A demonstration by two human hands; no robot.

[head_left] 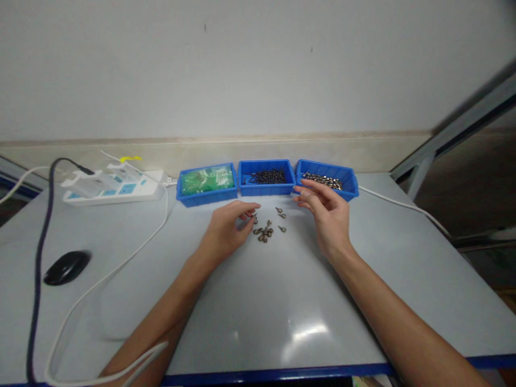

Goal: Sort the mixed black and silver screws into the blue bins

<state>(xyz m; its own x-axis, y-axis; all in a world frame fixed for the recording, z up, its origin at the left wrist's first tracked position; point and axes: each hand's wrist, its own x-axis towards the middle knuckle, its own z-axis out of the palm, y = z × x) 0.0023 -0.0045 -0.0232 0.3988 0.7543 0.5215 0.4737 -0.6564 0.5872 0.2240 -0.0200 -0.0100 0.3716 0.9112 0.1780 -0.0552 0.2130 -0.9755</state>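
Note:
Above the middle of the table, my left hand (229, 228) is closed in a pinch, with a small metal piece (255, 219) at its fingertips. Just right of it lies a loose pile of small metal pieces with round heads and thin shanks (265, 233). A few more of them (282, 229) are scattered between my hands. My right hand (331, 215) is raised in front of the right blue bin (351, 188), fingers apart, and I see nothing in it. That bin contains shiny metal parts (324, 181), partly hidden by my fingers.
The middle blue bin (266, 189) contains dark screws (269, 176); the left blue bin (207, 199) has green plastic bags (207, 180). A white power strip (151, 192) with plugs, a black mouse (67, 267) and loose cables (116, 269) lie leftward. A wall (258, 80) rises behind.

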